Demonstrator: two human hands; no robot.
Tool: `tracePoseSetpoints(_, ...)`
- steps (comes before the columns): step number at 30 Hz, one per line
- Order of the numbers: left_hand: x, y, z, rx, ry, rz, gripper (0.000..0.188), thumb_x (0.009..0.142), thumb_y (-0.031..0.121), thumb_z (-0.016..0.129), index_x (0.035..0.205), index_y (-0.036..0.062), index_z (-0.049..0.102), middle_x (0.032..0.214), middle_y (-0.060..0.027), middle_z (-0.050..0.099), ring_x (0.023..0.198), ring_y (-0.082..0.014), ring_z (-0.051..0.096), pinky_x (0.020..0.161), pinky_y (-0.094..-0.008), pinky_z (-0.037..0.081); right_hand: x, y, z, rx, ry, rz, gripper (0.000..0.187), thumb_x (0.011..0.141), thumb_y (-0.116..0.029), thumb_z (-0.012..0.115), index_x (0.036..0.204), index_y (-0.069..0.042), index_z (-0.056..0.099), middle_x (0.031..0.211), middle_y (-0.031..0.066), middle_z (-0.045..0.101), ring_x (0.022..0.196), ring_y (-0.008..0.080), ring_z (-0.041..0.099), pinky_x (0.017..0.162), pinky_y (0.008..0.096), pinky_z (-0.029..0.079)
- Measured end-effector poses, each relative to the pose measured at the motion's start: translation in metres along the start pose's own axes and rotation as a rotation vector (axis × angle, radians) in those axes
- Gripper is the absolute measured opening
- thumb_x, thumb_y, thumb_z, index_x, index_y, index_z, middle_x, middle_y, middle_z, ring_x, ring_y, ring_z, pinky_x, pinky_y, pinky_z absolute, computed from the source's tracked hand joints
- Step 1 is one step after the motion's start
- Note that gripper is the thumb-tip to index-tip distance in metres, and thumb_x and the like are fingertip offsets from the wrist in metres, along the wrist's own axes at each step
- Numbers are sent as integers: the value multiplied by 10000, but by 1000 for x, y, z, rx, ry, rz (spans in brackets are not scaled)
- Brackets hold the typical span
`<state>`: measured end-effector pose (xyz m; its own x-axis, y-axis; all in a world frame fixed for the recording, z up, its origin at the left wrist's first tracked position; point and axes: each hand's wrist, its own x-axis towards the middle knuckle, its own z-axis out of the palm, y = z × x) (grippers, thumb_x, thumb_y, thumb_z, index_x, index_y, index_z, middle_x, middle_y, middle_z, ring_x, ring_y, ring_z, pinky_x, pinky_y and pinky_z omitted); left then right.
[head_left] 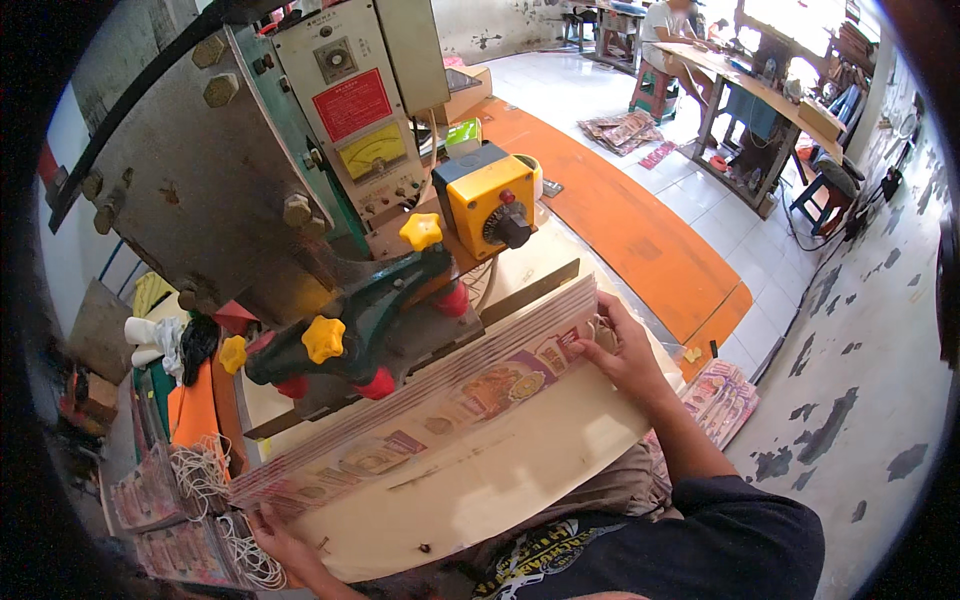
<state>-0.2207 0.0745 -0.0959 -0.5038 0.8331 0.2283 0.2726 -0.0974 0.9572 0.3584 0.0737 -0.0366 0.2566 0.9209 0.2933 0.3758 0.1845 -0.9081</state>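
Note:
A long clear plastic sheet [440, 412] with colourful printed food pictures lies along the pale work table [480, 490]. Several parallel folds or layered edges run along its far side. My right hand [628, 355] is closed on the sheet's right end, thumb on top and fingers around the far corner. At the left end, my left hand [285, 545] pinches the near corner, its fingers partly hidden. Just beyond the sheet stands a press machine [350, 320] with a dark green head, yellow star knobs and red posts; its flat metal bar is close to the sheet's far edge.
A yellow control box [490, 205] and a grey panel with a meter [340, 95] rise behind the press. Printed bags with white cords [190, 490] are piled at lower left; another printed stack [718, 400] is at right. Beyond an orange table [620, 215], a person [665, 25] sits.

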Motion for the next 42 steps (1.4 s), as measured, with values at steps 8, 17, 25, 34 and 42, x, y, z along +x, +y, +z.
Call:
tracePoseSetpoints(8,-4,4,6,58,32,-24,562,1019,339,572,1360,-99,483,1285,-149,583,1120,-214,544,999,-330,417,0,9,3,64,-6,-22,551,883,-180,736,1328,-14,457,1264,198,618,1251,293,567,1045,396,439)
tracePoseSetpoints(17,-11,28,14,90,-7,18,551,1010,372,586,1316,-81,517,1205,-119,597,1062,-204,550,971,-329,430,-1,7,0,86,-24,19,511,885,-217,746,1275,-32,473,1220,180,646,1169,266,615,981,376,479)
tracePoseSetpoints(25,-12,32,17,-110,-48,-20,558,989,340,630,1349,-59,477,1229,-107,580,1064,-179,561,961,-317,455,-1,5,-3,103,-19,30,513,858,-240,774,1242,-37,501,1206,168,664,1170,247,616,971,363,476)
tracePoseSetpoints(34,-10,21,12,-161,-26,-16,550,980,342,646,1343,-37,481,1186,-93,596,1047,-172,568,943,-322,472,-2,9,-2,73,11,32,483,831,-217,794,1198,-37,536,1176,158,682,1179,255,619,981,369,470)
tracePoseSetpoints(42,-12,27,13,-120,-41,-2,522,975,358,651,1301,-21,501,1133,-81,598,985,-167,566,881,-319,482,-3,7,-2,65,21,22,491,823,-231,802,1195,-39,545,1168,160,684,1184,264,620,991,374,469)
